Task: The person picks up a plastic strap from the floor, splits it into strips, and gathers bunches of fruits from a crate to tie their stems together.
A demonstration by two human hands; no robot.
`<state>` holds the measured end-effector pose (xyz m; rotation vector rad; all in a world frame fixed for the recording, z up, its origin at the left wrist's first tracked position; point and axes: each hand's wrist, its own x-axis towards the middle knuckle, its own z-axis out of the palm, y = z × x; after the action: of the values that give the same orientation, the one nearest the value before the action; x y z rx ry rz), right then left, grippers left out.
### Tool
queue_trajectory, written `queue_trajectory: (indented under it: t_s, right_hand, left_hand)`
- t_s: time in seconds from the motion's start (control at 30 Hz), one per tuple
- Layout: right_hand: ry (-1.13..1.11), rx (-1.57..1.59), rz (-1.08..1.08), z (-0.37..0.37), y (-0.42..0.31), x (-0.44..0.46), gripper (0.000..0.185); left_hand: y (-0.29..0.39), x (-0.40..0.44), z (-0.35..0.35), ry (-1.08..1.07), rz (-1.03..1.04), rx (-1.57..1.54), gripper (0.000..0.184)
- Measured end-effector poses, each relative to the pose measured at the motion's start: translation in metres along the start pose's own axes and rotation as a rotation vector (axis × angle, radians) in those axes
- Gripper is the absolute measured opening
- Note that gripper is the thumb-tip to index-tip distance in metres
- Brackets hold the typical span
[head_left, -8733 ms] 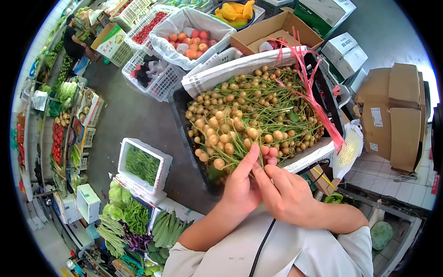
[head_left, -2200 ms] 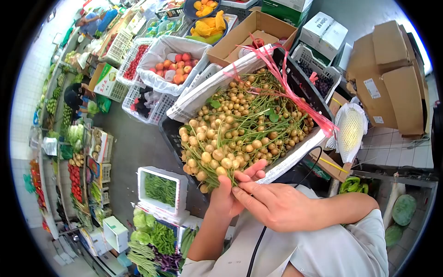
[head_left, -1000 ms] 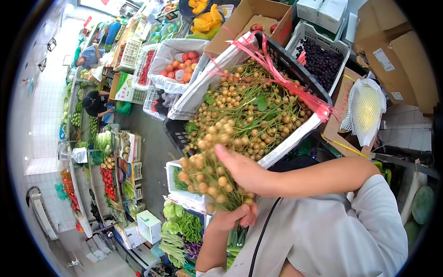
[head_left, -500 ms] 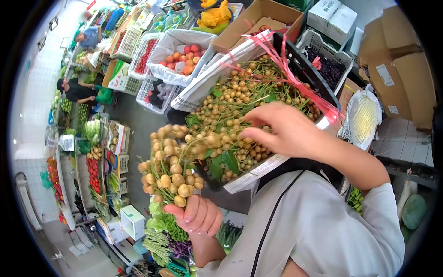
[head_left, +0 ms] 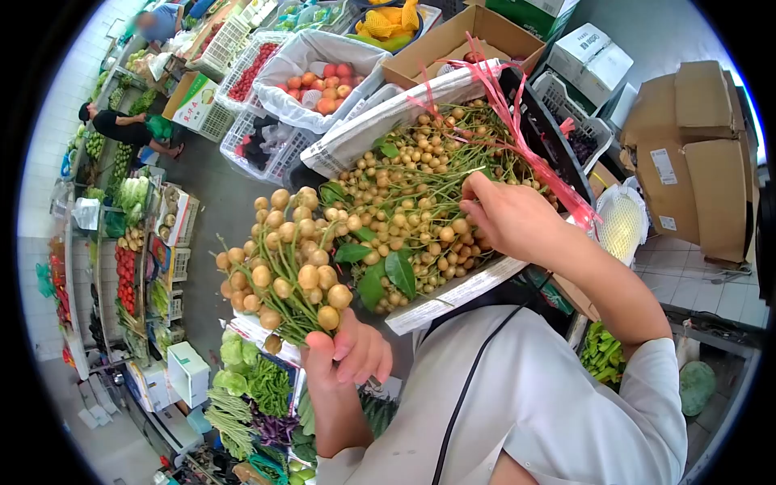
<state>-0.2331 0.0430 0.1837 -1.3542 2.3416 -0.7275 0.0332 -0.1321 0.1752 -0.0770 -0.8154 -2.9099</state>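
Observation:
My left hand (head_left: 343, 356) is closed round the green stems of a bunch of small round yellow-brown fruit (head_left: 283, 263), which fans out above the fist, left of a fruit box. My right hand (head_left: 513, 214) is over that box (head_left: 457, 299), thumb and forefinger brought together among the stems. What those fingertips hold, if anything, is hidden; a pale cut stem end shows beside them. More of the same yellow-brown fruit (head_left: 412, 214) fills the box, with green stems and a few dark green leaves (head_left: 400, 273). Pink plastic string (head_left: 517, 133) trails over the box's far corner.
Behind the box stand a lined crate of peach-like fruit (head_left: 323, 48) and a cardboard carton (head_left: 517, 40). A netted yellow melon (head_left: 621, 226) and a large cardboard box (head_left: 687, 153) are on the right. Leafy vegetables (head_left: 271, 388) lie below left. A person in black (head_left: 121, 128) stands across the aisle.
The bunch in my left hand has moved left and slightly down, apart from more of the box's fruit. My right hand has shifted right, its thumb and forefinger drawn closer together.

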Motion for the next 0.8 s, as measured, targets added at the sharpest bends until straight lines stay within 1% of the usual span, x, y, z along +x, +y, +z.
queue_trajectory:
  t_s: [0.13, 0.2, 0.3, 0.33, 0.37, 0.4, 0.43, 0.5, 0.53, 0.57, 0.7, 0.77, 0.8]
  right_hand:
    - [-0.095, -0.053, -0.006, -0.005, 0.001, 0.010, 0.033]
    - [-0.062, 0.265, 0.092, -0.023, -0.011, 0.016, 0.034]
    - [0.017, 0.331, 0.019, -0.047, -0.013, 0.021, 0.033]
    - [0.023, 0.357, 0.026, -0.055, -0.014, 0.022, 0.033]
    - [0.036, 0.392, 0.059, -0.062, -0.013, 0.022, 0.033]
    - [0.049, 0.452, 0.121, -0.071, -0.017, 0.022, 0.033]
    - [0.063, 0.512, 0.183, -0.079, -0.022, 0.022, 0.034]
    - [0.111, 0.659, 0.140, -0.088, -0.025, 0.023, 0.033]
    - [0.127, 0.684, 0.136, -0.092, -0.029, 0.023, 0.032]
    - [0.140, 0.713, 0.133, -0.096, -0.035, 0.022, 0.031]
    - [0.193, 0.609, 0.094, -0.101, -0.070, 0.018, 0.031]
    - [0.224, 0.556, 0.064, -0.090, -0.083, 0.017, 0.029]
    - [0.289, 0.488, -0.040, -0.080, -0.088, 0.016, 0.026]
  left_hand:
    - [-0.009, -0.003, -0.005, -0.007, -0.044, -0.027, 0.042]
    - [-0.013, -0.004, -0.004, 0.004, -0.033, -0.016, 0.041]
    - [-0.014, -0.001, 0.001, 0.011, -0.007, 0.036, 0.040]
    - [-0.016, 0.000, 0.003, 0.031, -0.004, 0.059, 0.041]
    - [-0.017, 0.002, 0.004, 0.051, -0.002, 0.082, 0.042]
    - [-0.018, 0.004, -0.002, -0.047, -0.016, 0.087, 0.039]
    - [-0.019, 0.006, -0.002, -0.054, 0.003, 0.088, 0.039]
    - [-0.025, 0.012, 0.002, 0.006, -0.036, 0.058, 0.039]
    - [-0.026, 0.017, 0.012, 0.139, -0.055, 0.041, 0.043]
    - [-0.031, 0.019, 0.011, 0.122, -0.076, 0.038, 0.044]
    - [-0.042, 0.033, 0.020, 0.146, -0.141, 0.093, 0.050]
    - [-0.050, 0.038, 0.018, 0.112, -0.143, 0.084, 0.052]
    - [-0.054, 0.040, 0.018, 0.112, -0.144, 0.084, 0.052]
